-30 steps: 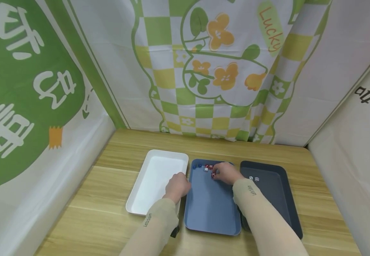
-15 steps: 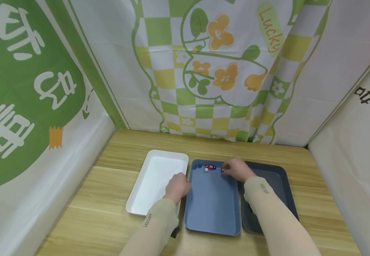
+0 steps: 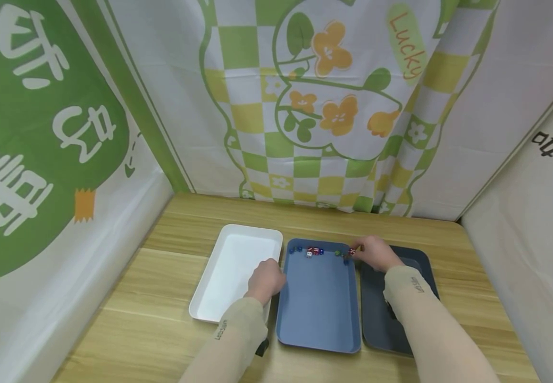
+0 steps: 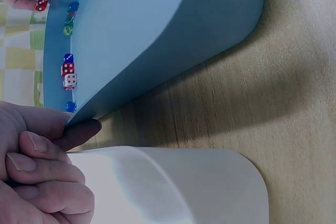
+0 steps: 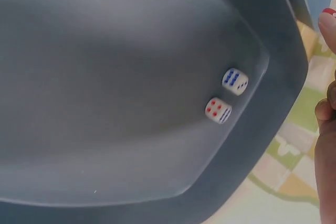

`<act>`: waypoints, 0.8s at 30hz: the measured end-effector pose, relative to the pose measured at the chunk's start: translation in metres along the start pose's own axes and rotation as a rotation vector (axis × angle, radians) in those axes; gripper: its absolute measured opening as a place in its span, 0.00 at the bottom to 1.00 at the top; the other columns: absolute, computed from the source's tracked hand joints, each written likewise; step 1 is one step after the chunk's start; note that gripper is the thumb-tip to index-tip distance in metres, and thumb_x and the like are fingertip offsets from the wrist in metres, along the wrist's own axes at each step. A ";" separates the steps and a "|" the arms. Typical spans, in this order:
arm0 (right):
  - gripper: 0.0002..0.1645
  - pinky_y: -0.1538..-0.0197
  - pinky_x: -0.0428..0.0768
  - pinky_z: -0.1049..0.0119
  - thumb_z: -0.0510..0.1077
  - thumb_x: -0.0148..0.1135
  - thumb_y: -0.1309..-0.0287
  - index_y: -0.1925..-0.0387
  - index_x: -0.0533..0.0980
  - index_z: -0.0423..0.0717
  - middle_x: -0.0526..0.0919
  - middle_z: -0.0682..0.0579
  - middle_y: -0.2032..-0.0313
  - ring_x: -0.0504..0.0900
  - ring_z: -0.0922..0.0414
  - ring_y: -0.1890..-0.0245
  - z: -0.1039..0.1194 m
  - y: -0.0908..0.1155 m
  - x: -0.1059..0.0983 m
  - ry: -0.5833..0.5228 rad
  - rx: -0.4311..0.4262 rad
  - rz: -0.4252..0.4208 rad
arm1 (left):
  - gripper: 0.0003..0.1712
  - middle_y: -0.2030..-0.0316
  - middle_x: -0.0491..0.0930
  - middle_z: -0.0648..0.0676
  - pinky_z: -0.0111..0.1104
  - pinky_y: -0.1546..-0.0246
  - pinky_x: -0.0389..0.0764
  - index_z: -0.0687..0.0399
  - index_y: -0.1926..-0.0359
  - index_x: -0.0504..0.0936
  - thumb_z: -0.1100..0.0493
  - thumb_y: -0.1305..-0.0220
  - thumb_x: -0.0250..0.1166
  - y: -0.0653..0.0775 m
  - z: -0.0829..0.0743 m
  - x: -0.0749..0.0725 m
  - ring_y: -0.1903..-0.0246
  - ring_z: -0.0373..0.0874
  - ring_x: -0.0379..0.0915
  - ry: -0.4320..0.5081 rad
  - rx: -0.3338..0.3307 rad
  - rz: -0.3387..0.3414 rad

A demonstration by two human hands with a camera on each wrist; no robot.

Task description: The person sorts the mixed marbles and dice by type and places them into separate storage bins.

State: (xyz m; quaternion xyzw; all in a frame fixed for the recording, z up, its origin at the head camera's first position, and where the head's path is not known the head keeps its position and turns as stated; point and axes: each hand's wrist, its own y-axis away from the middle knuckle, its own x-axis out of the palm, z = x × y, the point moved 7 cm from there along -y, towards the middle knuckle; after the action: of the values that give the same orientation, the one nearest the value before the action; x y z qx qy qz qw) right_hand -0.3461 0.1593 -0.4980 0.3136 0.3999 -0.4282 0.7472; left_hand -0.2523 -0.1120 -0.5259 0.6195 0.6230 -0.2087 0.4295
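My left hand (image 3: 266,277) pinches the left rim of the blue tray (image 3: 319,303) between thumb and index finger; the other fingers curl in, as the left wrist view shows. Over that tray's back right corner, my right hand (image 3: 374,254) holds a red die (image 3: 352,251) with white pips in its fingertips. Along the tray's back wall lie a white die (image 4: 70,81), another red die (image 4: 67,68) and a blue die (image 4: 69,57), grouped together. Green and blue marbles (image 4: 69,29) sit to their right, and more blue marbles (image 3: 295,249) are at the back left.
To the right stands a dark grey tray (image 3: 377,314) holding two white dice (image 5: 234,81), partly under my right forearm in the head view. A white tray (image 3: 228,271) is on the left. Behind the wooden table (image 3: 137,298) hangs a printed curtain (image 3: 305,175).
My right hand has carried the red die rightward from the middle of the blue tray's back to its right corner, uncovering the blue die and the marbles there. The left hand stays put.
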 end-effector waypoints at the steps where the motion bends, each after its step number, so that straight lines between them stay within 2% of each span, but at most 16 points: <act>1: 0.09 0.69 0.77 0.61 0.41 0.67 0.35 0.56 0.86 0.43 0.85 0.50 0.66 0.78 0.57 0.73 -0.003 0.001 -0.001 -0.008 0.008 0.004 | 0.22 0.88 0.64 0.49 0.37 0.83 0.67 0.50 0.87 0.65 0.66 0.38 0.58 0.000 0.000 0.000 0.85 0.45 0.64 0.000 0.000 0.001; 6: 0.08 0.61 0.82 0.55 0.40 0.67 0.35 0.56 0.85 0.42 0.88 0.47 0.61 0.84 0.54 0.68 -0.013 0.008 -0.006 0.007 0.000 -0.007 | 0.22 0.88 0.64 0.49 0.37 0.83 0.67 0.50 0.87 0.66 0.66 0.38 0.58 0.000 -0.001 0.000 0.85 0.45 0.64 0.002 -0.007 0.006; 11: 0.08 0.55 0.82 0.48 0.39 0.66 0.35 0.57 0.85 0.40 0.88 0.44 0.59 0.85 0.49 0.60 -0.021 0.014 -0.013 0.036 -0.009 -0.023 | 0.21 0.87 0.65 0.50 0.37 0.82 0.67 0.50 0.87 0.66 0.65 0.38 0.59 0.000 -0.001 -0.001 0.85 0.45 0.65 0.000 -0.010 0.011; 24: 0.08 0.59 0.81 0.50 0.39 0.67 0.37 0.59 0.86 0.39 0.88 0.44 0.62 0.85 0.50 0.64 -0.050 0.031 -0.020 0.041 0.029 -0.054 | 0.19 0.85 0.69 0.52 0.38 0.80 0.70 0.52 0.85 0.69 0.64 0.36 0.59 0.000 -0.001 -0.001 0.82 0.46 0.68 -0.008 -0.005 0.020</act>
State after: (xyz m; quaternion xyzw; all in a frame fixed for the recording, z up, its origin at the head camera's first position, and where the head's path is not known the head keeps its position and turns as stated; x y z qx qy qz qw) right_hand -0.3412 0.2215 -0.5008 0.3223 0.4171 -0.4473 0.7225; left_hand -0.2524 -0.1114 -0.5243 0.6240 0.6155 -0.2054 0.4355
